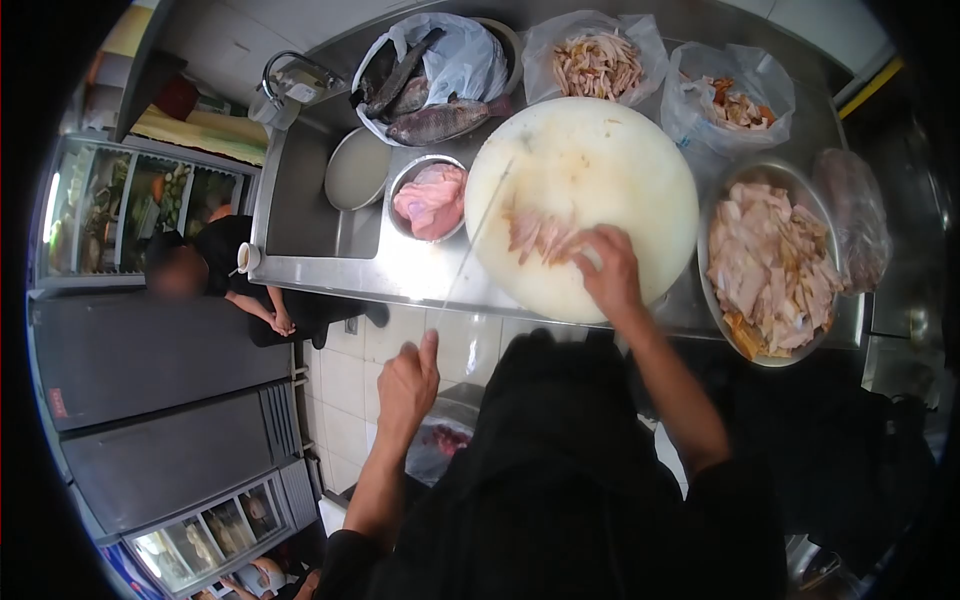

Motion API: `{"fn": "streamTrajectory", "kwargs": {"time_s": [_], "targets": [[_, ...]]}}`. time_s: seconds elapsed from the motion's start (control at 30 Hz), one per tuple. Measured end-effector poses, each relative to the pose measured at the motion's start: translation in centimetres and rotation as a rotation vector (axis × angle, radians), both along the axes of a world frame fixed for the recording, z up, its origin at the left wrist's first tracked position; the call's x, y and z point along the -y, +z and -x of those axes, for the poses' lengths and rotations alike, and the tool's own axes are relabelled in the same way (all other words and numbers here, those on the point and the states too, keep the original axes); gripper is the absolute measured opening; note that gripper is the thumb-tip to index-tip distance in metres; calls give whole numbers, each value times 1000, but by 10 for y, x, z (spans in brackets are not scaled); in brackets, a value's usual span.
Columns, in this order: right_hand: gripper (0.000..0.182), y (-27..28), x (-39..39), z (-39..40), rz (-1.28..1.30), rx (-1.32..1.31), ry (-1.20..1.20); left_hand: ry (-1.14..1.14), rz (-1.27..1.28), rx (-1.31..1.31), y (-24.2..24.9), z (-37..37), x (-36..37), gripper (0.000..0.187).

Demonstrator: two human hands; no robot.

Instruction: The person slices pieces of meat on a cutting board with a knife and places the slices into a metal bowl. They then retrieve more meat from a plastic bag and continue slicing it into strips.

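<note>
My left hand (408, 385) is closed around the handle of a knife (478, 228). The thin blade is seen nearly edge-on, reaching up over the left side of a round white cutting board (590, 140). On the board lies a small fan of sliced pale meat (538, 236). My right hand (608, 268) has its fingers bent, with the fingertips on the right end of these slices. To the right of the board, an oval metal tray (708, 262) is heaped with larger pieces of cooked-looking meat (765, 255).
Behind the board stand two plastic bags of cut strips (597, 65) and pieces (735, 105). Leftward are a bowl of raw pink meat (432, 200), bagged whole fish (440, 122) and a sink (305, 215). A person in black (225, 255) sits near the fridges.
</note>
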State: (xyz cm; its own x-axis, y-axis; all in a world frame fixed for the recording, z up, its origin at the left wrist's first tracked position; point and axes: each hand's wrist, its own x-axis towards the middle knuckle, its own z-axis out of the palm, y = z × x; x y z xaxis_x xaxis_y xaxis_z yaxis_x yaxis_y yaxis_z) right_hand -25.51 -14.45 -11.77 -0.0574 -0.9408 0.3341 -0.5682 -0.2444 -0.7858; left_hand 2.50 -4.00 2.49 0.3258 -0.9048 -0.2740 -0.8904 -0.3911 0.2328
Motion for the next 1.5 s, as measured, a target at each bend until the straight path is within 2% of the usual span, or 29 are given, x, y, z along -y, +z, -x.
{"fn": "streamTrajectory", "kwargs": {"time_s": [0.13,0.27,0.37,0.4,0.5,0.53,0.63,0.73,0.83,0.87,0.97,1.17,1.3,1.5], "targets": [[43,-6,18,-29,22,44,-72,-50,0,100,-10,-6,14,62],[48,-7,19,-31,25,67,-86,-117,-58,-11,-10,12,-5,64],[48,-22,18,-28,0,212,-109,-106,-126,-322,-19,8,-12,68],[47,-24,17,-28,-10,277,-121,-72,-116,-423,-24,7,-15,75],[45,-23,16,-29,0,229,-190,268,-558,-782,-25,-11,-5,77],[44,-21,15,-33,13,167,-221,312,-535,-895,-26,-15,-8,75],[48,-15,19,-48,31,-17,-281,344,-669,-1015,-33,-34,-5,74],[57,-7,26,-72,12,-168,-260,292,-718,-1073,-45,-40,-3,74],[51,-15,35,-85,43,-96,-208,226,-802,-1025,-45,-38,9,72],[43,-21,38,-89,83,-66,-257,219,-807,-1031,-45,-37,13,72],[36,-21,41,-89,54,-15,-329,173,-850,-1080,-53,-38,24,71],[35,-12,49,-84,91,63,-387,171,-904,-1097,-47,-23,47,69],[33,1,91,-67,159,100,-424,199,-836,-1169,-35,1,78,71],[28,17,235,-15,359,106,-425,250,-727,-1218,-14,68,180,71]]}}
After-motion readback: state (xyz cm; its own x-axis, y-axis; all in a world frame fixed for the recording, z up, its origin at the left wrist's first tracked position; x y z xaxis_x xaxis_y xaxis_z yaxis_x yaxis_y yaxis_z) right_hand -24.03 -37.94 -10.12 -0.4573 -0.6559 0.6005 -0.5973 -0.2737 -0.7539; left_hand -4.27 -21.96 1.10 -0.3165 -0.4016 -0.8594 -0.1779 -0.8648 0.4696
